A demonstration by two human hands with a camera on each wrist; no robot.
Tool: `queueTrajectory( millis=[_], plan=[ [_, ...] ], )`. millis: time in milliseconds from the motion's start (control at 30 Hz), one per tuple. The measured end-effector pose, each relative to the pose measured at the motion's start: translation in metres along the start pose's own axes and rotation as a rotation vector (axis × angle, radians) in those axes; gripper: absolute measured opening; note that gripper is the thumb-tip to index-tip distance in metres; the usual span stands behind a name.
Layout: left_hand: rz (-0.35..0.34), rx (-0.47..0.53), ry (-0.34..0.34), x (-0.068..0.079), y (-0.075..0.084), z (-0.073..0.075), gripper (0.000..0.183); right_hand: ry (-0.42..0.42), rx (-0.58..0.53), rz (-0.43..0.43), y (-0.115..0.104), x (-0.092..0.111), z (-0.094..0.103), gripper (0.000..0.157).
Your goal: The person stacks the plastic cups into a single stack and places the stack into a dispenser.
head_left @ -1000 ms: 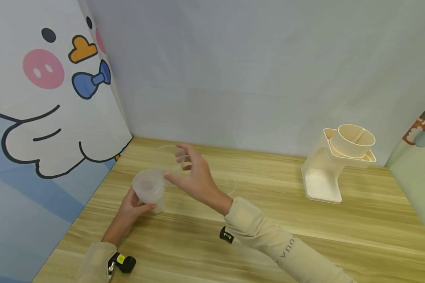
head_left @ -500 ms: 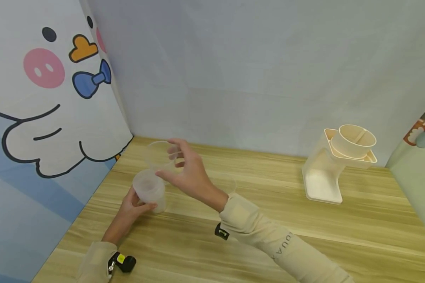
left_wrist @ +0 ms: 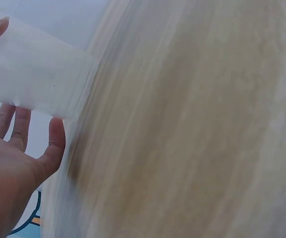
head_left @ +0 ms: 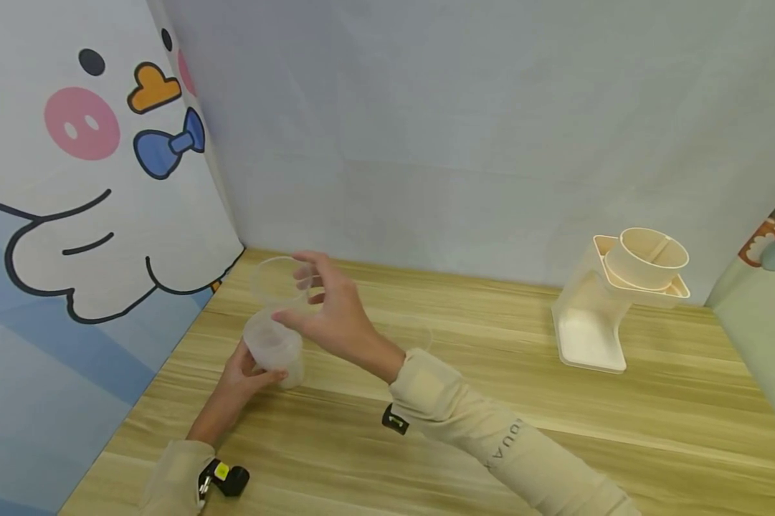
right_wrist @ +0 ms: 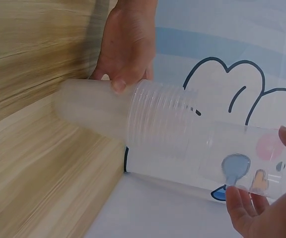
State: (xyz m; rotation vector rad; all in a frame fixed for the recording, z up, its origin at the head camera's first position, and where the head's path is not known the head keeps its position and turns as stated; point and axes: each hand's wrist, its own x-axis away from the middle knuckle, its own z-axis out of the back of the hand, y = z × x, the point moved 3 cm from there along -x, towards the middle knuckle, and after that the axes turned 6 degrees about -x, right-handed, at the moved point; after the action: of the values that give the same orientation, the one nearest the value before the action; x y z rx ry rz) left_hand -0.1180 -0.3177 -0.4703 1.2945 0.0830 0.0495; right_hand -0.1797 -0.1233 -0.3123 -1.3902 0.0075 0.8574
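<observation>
A stack of clear plastic cups (head_left: 277, 351) stands on the wooden table, with my left hand (head_left: 241, 380) gripping its side. In the right wrist view the stack (right_wrist: 103, 109) shows several nested rims, and my left hand (right_wrist: 128, 47) is around its lower part. Just above the stack's mouth, my right hand (head_left: 332, 308) holds a single clear cup (head_left: 274, 283) between thumb and fingers. This cup (right_wrist: 217, 153) lines up with the stack's top end in the right wrist view; whether the two touch, I cannot tell. The left wrist view shows my left fingers under the stack (left_wrist: 38, 69).
A cream-coloured stand with a round cup-like holder (head_left: 648, 261) on top is at the right rear of the table (head_left: 490, 401). Behind my right wrist a faint transparent curved edge (head_left: 431, 337) shows. Cloth backdrops (head_left: 458, 143) close off the back and sides.
My right hand has shifted to the left and slightly up, bringing the single clear cup over the stack. My left hand and the stack stay in place.
</observation>
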Motion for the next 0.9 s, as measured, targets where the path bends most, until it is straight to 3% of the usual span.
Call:
queueTrajectory(
  millis=[900],
  plan=[
    [0.027,-0.012,-0.03,-0.001,-0.001,-0.004,0.081,-0.074,0.014,-0.022,0.007,-0.003,-0.017,0.07]
  ],
)
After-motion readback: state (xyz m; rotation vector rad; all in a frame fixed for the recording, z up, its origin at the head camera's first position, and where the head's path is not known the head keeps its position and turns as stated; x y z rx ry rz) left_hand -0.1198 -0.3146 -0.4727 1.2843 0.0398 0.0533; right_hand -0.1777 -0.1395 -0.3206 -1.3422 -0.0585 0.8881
